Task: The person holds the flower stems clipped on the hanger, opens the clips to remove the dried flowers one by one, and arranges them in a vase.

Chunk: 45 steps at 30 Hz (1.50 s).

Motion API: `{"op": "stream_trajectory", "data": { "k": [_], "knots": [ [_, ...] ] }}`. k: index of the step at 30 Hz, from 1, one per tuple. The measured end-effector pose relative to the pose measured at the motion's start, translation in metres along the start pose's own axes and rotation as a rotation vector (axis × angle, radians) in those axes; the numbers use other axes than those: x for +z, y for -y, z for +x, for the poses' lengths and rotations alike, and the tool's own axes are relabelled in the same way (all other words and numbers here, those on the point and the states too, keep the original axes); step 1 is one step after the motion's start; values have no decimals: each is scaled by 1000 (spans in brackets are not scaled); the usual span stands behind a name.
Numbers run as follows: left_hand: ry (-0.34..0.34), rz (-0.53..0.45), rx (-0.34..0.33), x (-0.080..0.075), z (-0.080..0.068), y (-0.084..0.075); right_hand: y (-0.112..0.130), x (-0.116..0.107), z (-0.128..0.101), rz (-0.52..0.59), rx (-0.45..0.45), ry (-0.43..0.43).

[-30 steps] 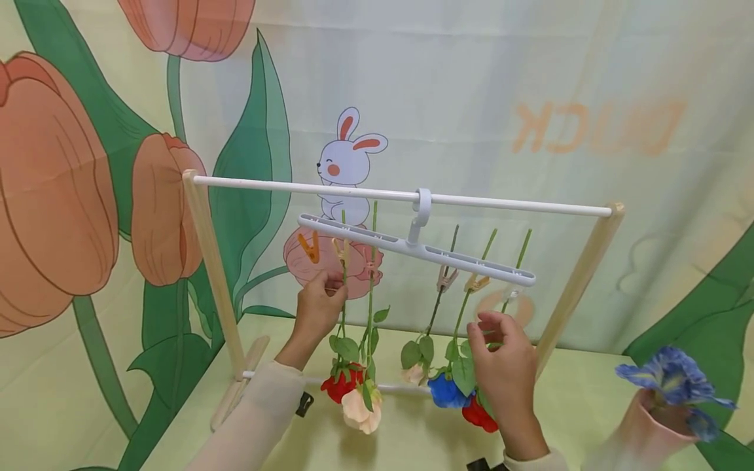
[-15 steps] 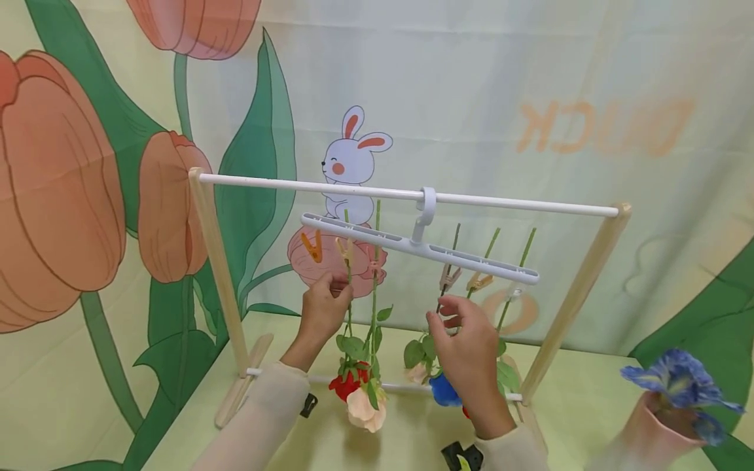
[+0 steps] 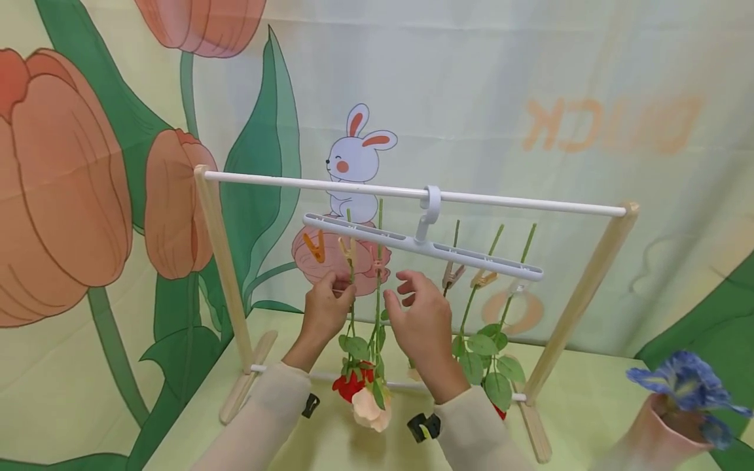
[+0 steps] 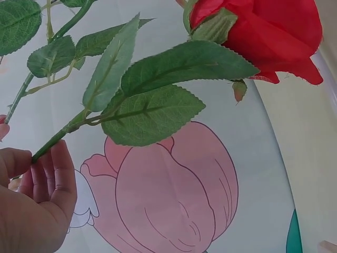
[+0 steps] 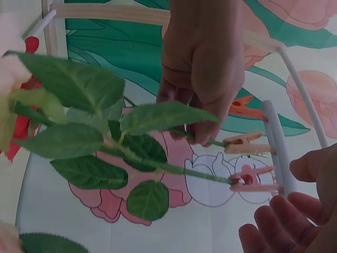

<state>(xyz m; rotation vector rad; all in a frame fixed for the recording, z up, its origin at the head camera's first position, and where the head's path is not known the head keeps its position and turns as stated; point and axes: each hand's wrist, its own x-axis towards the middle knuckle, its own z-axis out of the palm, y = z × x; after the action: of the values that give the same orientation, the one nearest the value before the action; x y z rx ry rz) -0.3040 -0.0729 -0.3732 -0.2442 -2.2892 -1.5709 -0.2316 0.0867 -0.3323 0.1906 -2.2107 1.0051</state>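
Note:
A red rose (image 3: 349, 386) hangs upside down from a pale yellow clothespin (image 3: 347, 248) on the grey clip hanger (image 3: 406, 243). My left hand (image 3: 326, 312) pinches its green stem (image 4: 59, 136) between thumb and fingers, below the clothespin. Just right of it, a peach rose (image 3: 372, 409) hangs by its stem from a pink clothespin (image 5: 255, 183). My right hand (image 3: 423, 324) is to the right of the peach rose's stem, fingers loosely bent, with nothing held. In the right wrist view its fingertips are close to the hanger bar; I cannot tell whether they touch.
The hanger hooks over a white rod (image 3: 294, 183) between wooden posts (image 3: 580, 314), tilting down to the right. An orange clothespin (image 3: 315, 248) hangs at its left end. More stems with leaves (image 3: 485, 343) hang at right. A pink vase (image 3: 654, 428) holds a blue flower (image 3: 686, 386).
My right hand has moved left from the right-hand stems to beside the peach rose's stem. The left hand keeps its pinch on the red rose's stem. The view has shifted slightly.

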Motion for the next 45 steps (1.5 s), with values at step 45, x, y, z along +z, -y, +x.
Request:
{"op": "stream_trajectory", "data": {
  "k": [45],
  "knots": [
    [-61,172,57,-18,-7,2,45,78,36,-363,-195,-77]
  ]
}}
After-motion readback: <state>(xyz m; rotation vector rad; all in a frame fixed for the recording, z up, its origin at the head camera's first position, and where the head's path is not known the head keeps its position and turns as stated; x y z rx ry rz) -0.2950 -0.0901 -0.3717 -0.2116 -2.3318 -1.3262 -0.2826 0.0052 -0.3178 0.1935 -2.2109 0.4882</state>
